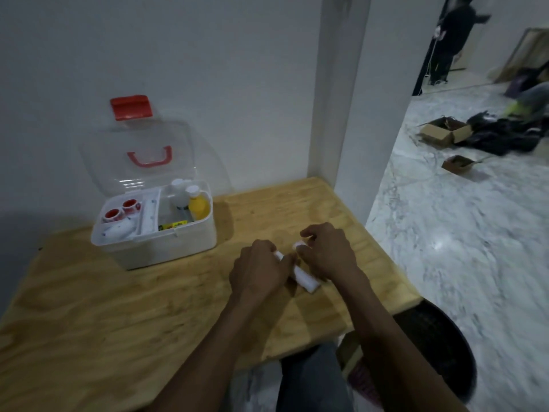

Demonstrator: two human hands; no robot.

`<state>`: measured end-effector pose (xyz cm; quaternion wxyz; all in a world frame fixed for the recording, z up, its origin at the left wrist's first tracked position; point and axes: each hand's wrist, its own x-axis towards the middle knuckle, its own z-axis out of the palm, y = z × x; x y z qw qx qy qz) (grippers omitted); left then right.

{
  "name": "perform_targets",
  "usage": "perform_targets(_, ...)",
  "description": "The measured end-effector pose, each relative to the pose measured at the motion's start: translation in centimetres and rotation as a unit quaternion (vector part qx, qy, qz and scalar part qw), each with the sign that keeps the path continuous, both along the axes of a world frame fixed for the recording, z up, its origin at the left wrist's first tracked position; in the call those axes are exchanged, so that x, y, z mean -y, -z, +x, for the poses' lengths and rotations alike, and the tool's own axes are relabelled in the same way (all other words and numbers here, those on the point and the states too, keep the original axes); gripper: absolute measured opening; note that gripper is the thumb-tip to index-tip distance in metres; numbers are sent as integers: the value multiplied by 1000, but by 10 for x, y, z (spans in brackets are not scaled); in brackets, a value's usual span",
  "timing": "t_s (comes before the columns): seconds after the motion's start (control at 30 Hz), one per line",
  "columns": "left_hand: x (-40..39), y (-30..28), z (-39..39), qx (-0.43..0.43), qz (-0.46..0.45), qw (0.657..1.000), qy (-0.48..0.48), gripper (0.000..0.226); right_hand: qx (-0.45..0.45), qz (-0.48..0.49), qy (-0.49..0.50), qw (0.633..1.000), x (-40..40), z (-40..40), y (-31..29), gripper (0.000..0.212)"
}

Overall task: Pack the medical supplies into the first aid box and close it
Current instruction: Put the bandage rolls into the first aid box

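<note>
The white first aid box (166, 248) stands open at the back left of the wooden table (118, 316), its clear lid (142, 150) with a red latch leaning on the wall. Inside are two red-cored tape rolls (121, 211), white bandage rolls (118, 231), a yellow bottle (198, 207), a white bottle (179, 194) and a small yellow-green packet (173, 225). To the right of the box, my left hand (261, 269) and my right hand (329, 251) both grip white bandage rolls (306, 279) lying on the table. How many rolls lie under my hands is hidden.
A white wall and a pillar (344, 99) border the table at the back. The table's right edge drops to a marble floor (460, 233) with cardboard boxes (445, 132) and dark clothing. A person (454, 40) stands far back. A black stool (439, 352) sits near my legs.
</note>
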<state>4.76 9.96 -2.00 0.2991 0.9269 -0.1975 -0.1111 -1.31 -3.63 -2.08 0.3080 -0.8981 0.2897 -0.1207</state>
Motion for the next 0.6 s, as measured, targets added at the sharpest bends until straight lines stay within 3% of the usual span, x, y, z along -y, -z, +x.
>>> perform_targets(0.33,21,-1,10,-6,29,999,-27,31,-17,22,-26,999,21,1,9,35)
perform_targets(0.6,17,-9,8,44,-51,997,-31,20,115,37,-41,992,23,-2,2,28)
